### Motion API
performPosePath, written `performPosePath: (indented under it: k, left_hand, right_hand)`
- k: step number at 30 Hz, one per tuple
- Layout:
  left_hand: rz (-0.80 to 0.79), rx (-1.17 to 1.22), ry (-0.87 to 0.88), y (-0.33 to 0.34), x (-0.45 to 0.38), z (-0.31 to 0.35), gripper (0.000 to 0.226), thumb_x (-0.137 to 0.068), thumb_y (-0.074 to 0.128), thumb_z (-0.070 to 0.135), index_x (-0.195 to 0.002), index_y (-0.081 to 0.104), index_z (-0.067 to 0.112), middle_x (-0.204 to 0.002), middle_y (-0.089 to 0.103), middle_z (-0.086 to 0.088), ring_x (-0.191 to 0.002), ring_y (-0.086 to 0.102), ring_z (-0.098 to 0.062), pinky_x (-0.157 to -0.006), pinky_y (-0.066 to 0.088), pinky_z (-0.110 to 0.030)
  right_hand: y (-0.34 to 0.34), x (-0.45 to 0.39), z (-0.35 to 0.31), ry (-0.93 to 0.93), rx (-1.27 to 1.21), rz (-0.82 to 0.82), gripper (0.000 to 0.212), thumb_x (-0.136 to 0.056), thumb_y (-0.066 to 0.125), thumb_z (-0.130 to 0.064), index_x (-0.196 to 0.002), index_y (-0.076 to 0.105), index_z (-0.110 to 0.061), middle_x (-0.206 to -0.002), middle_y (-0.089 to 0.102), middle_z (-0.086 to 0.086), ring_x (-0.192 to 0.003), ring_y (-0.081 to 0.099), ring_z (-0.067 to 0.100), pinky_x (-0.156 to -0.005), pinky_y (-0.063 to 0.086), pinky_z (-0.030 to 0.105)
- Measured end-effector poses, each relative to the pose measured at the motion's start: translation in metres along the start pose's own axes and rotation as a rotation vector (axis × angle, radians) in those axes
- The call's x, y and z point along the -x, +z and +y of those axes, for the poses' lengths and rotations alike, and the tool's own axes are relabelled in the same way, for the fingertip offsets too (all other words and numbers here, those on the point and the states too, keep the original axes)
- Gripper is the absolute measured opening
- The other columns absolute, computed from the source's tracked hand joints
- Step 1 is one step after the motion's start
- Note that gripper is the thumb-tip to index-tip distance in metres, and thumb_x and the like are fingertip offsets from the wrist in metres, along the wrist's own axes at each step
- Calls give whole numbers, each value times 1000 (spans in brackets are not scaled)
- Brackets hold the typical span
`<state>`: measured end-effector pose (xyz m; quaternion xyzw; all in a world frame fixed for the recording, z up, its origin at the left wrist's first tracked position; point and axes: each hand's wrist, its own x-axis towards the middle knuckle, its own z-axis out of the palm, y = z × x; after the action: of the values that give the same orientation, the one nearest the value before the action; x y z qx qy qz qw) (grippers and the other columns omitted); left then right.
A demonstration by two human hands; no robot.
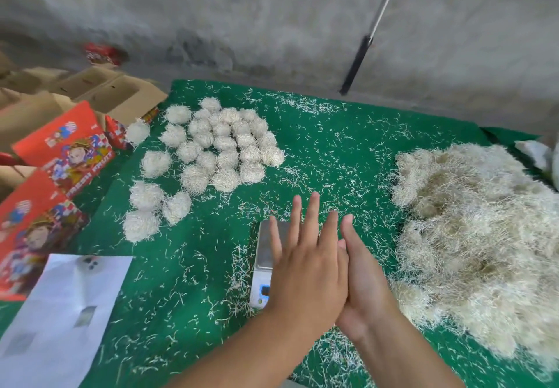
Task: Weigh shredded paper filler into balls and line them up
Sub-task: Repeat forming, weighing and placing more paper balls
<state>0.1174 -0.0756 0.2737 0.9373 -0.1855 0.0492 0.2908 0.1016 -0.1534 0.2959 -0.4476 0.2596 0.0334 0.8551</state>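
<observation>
Left hand (pixel 308 269) and right hand (pixel 367 281) pressed flat together, fingers straight, gripping nothing, over the scale (pixel 266 254); paper balls (pixel 217 145) beyond, loose filler (pixel 478 236) right.

Scale half hidden, readout illegible

The left hand (pixel 305 269) covers much of the scale (pixel 266 254); the loose filler pile (pixel 484 236) runs off the right edge.

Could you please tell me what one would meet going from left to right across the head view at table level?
Red boxes → paper balls → scale → right hand → loose filler pile.
</observation>
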Motion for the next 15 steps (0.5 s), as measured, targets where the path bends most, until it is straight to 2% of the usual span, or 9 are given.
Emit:
performPosePath:
  k: [2, 3, 5, 7, 8, 10, 12, 14, 15]
  left_hand:
    - [-90, 397, -150, 6, 6, 2, 52, -108, 9, 51, -160, 11, 50, -173, 1, 13, -159, -4, -11, -129, 0, -38]
    - [-185, 742, -294, 5, 8, 4, 48, -110, 23, 52, -158, 18, 55, -169, 18, 16, -156, 15, -8, -128, 14, -37]
    - [-384, 1415, -656, 1, 10, 3, 45, -107, 50, 41, -152, 46, 42, -146, 57, 9, -134, 53, -14, -117, 40, -55]
    - [-585, 1821, -862, 4, 12, -9, 47, -104, 57, 38, -145, 58, 15, -126, 66, -12, -119, 62, -31, -108, 43, -70]
    - [-674, 1935, -849, 5, 14, -15, 52, -104, 56, 41, -144, 58, 8, -126, 63, -19, -122, 59, -36, -109, 39, -72]
    - [-783, 1976, -765, 7, 15, -25, 59, -106, 53, 49, -145, 56, 5, -136, 59, -23, -131, 55, -40, -113, 37, -69]
    - [-713, 1813, -695, 14, 15, -32, 48, -110, 48, 43, -138, 62, 6, -134, 62, -22, -128, 59, -35, -110, 45, -59]
    - [-558, 1606, -698, 26, 15, -42, 30, -108, 52, 25, -119, 72, 5, -116, 69, -19, -107, 70, -28, -97, 56, -46]
    - [-454, 1531, -784, 34, 15, -48, 21, -105, 57, 19, -110, 73, 6, -108, 69, -16, -95, 74, -25, -88, 59, -40]
  right_hand:
    - [-10, -6, -3, -187, 343, 131, 61, -105, 52, -58, -75, 77, -10, -85, 77, 5, -74, 74, 21, -76, 54, 35]
    - [-15, -8, -8, -355, 538, 198, 65, -105, 54, -55, -58, 61, -11, -62, 63, 2, -55, 58, 19, -63, 45, 30]
    - [-28, -12, -16, -599, 777, 188, 65, -104, 57, -51, -49, 41, -19, -46, 42, -7, -44, 39, 14, -53, 33, 27]
    - [-39, -12, -21, -666, 837, 141, 64, -104, 57, -55, -50, 45, -22, -45, 45, -7, -43, 43, 13, -51, 39, 31]
    - [-43, -11, -22, -667, 861, 112, 62, -103, 54, -59, -53, 48, -22, -47, 49, -5, -43, 47, 14, -50, 44, 35]
    - [-46, -7, -15, -623, 958, 0, 57, -103, 43, -67, -65, 60, -27, -59, 62, -4, -54, 60, 12, -56, 56, 40]
    - [-48, -6, -2, -524, 1128, -156, 58, -104, 27, -71, -96, 70, -32, -95, 72, -6, -89, 69, 8, -84, 60, 39]
    - [-57, -7, 12, -394, 1228, -241, 68, -100, 18, -79, -142, 57, -41, -147, 55, -18, -136, 50, 1, -120, 40, 35]
    - [-62, -7, 15, -332, 1208, -247, 72, -97, 18, -85, -155, 40, -49, -160, 36, -28, -147, 33, -5, -126, 25, 33]
